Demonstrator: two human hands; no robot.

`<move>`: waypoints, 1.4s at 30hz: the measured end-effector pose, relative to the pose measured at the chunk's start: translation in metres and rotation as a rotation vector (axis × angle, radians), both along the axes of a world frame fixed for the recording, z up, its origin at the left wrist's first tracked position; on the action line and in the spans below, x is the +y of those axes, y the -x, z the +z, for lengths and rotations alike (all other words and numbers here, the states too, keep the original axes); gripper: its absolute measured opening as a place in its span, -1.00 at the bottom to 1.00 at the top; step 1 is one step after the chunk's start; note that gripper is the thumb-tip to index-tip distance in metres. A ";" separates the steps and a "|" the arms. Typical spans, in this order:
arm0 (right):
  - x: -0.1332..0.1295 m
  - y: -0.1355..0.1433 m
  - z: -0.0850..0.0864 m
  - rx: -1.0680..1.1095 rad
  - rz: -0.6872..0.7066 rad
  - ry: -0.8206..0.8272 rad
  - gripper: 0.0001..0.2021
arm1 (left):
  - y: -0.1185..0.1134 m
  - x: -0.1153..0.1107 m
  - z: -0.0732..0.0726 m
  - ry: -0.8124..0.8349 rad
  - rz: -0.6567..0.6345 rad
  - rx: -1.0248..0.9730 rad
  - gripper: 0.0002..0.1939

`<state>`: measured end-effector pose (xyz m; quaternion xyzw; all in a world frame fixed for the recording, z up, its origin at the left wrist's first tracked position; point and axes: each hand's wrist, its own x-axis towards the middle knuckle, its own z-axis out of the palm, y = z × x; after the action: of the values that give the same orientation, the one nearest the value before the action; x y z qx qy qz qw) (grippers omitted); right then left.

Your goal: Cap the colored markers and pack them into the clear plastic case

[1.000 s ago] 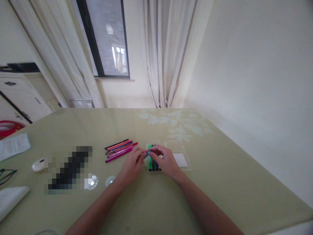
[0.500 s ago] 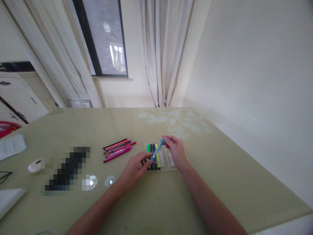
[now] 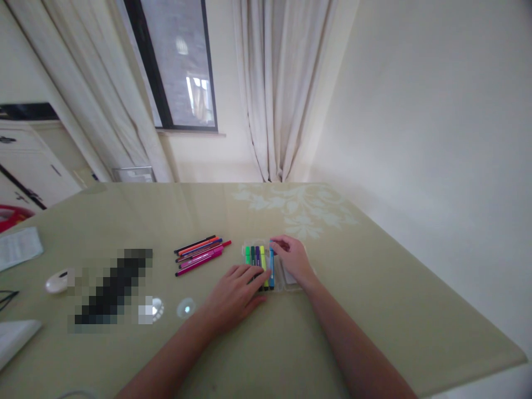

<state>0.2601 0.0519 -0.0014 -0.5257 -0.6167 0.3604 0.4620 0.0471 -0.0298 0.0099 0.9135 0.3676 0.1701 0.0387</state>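
Note:
A clear plastic pen case (image 3: 279,285) lies opened out on the table. Inside its left half, light green, dark green, purple and yellow markers (image 3: 262,259) stand side by side. A blue marker (image 3: 272,271) is at the right end of that row, lined up with the others. My right hand (image 3: 293,257) pinches its upper end between thumb and fingers. My left hand (image 3: 239,291) rests with fingers stretched over the lower part of the markers, hiding some of their ends; its fingertips are by the blue marker.
Left of the case lies a loose group of pink, red, orange and dark markers (image 3: 201,256). Farther left are a blurred-out dark object (image 3: 116,285), a white mouse (image 3: 57,282) and a paper packet (image 3: 20,247). A wall (image 3: 436,138) borders the table's right side.
The blue marker has gone from slanting above the case between both hands to lying in the row. My left hand has let go of its lower end and flattened over the markers.

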 end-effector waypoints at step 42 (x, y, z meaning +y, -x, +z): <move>-0.015 0.011 0.010 -0.410 0.046 -0.203 -0.89 | 0.102 0.043 0.006 -0.038 0.974 0.220 -0.56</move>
<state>0.2489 0.0370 0.0081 -0.5244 -0.7428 0.1925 0.3691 -0.0544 0.0133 0.0155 0.6486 0.7504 0.0776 -0.1010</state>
